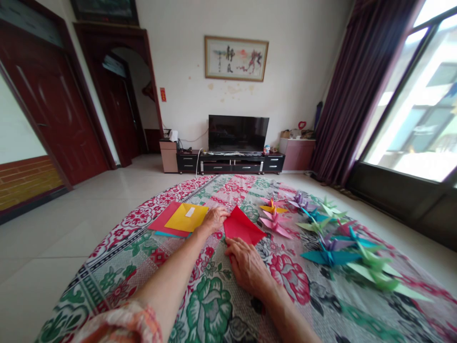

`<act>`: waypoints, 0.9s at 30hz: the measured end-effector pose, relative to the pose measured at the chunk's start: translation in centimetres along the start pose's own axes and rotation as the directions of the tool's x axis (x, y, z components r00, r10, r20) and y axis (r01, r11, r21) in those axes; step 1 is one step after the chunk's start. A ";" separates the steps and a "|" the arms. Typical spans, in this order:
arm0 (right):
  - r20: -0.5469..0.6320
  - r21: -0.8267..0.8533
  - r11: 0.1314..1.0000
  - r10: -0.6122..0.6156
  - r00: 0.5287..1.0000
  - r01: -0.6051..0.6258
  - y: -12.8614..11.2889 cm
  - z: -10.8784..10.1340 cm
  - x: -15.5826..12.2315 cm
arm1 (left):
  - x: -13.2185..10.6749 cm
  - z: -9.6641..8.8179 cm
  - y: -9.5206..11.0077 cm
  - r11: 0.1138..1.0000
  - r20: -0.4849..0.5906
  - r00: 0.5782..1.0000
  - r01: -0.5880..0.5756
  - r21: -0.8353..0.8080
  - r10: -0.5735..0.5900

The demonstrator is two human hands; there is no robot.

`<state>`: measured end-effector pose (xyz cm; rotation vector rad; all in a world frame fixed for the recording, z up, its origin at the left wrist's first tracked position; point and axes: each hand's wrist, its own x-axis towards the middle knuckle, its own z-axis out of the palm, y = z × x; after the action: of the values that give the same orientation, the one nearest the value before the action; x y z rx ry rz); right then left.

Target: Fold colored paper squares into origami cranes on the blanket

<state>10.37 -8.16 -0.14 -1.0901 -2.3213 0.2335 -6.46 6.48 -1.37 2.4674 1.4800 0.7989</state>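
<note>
A sheet of red origami paper (243,227) lies on the flowered tablecloth, folded, with a crease running across it. At its left edge, the bent fingers of my left hand (213,220) close on the paper. My right hand (246,262) has its fingers curled together at the near left corner, gripping the same sheet; the thumb is partly hidden. Left of my left hand lies a stack of flat paper: a yellow sheet (178,220) bearing a small white slip (190,212), over a pinkish-red sheet (160,221) and a blue one (166,234).
Several folded paper cranes stand on the right of the round table, among them a yellow crane (273,208), a blue crane (330,256) and a green crane (380,271). Beyond the tablecloth (210,309) are a television (238,133) on a low cabinet and a purple curtain (360,95).
</note>
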 end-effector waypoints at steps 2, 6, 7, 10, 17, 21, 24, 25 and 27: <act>-0.002 0.002 1.000 0.006 1.000 -0.006 0.0 0.0 0.0 | 0.0 0.1 0.1 1.000 -0.044 0.999 -0.001 0.007 0.001; 0.002 0.007 1.000 0.015 1.000 -0.015 0.0 -0.1 -0.1 | -0.1 0.2 0.4 0.999 -0.116 0.993 0.021 0.037 -0.017; -0.001 0.009 1.000 0.015 1.000 -0.015 0.0 0.0 -0.1 | -0.2 0.1 0.5 0.998 -0.113 0.993 0.037 0.042 -0.032; -0.016 0.013 1.000 0.002 1.000 -0.001 0.1 0.1 -0.1 | -0.3 -0.4 1.0 0.995 -0.096 0.992 0.086 0.054 -0.081; -0.097 -0.006 1.000 0.022 0.995 -0.023 0.1 -0.2 0.2 | -2.4 -2.8 4.6 0.982 -0.044 0.987 0.159 0.103 -0.155; -0.289 -0.136 0.965 0.178 0.941 -0.224 0.7 -1.0 0.1 | -4.2 -2.9 6.7 0.970 0.076 0.976 0.189 0.155 -0.202; -0.302 -0.210 0.919 0.264 0.916 -0.334 1.4 -1.3 -0.1 | -5.4 -2.4 7.6 0.966 0.065 0.981 0.168 0.195 -0.184; -0.297 -0.224 0.905 0.289 0.910 -0.361 1.6 -1.3 -0.2 | -5.7 -2.3 7.9 0.966 0.058 0.983 0.160 0.202 -0.175; -0.295 -0.243 0.876 0.343 0.892 -0.418 1.9 -1.2 -0.3 | -6.2 -2.1 8.4 0.964 0.042 0.986 0.147 0.222 -0.160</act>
<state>12.45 -7.22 0.06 -1.6361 -1.9426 -0.1117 -3.38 -3.34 1.43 2.4605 1.7973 0.5562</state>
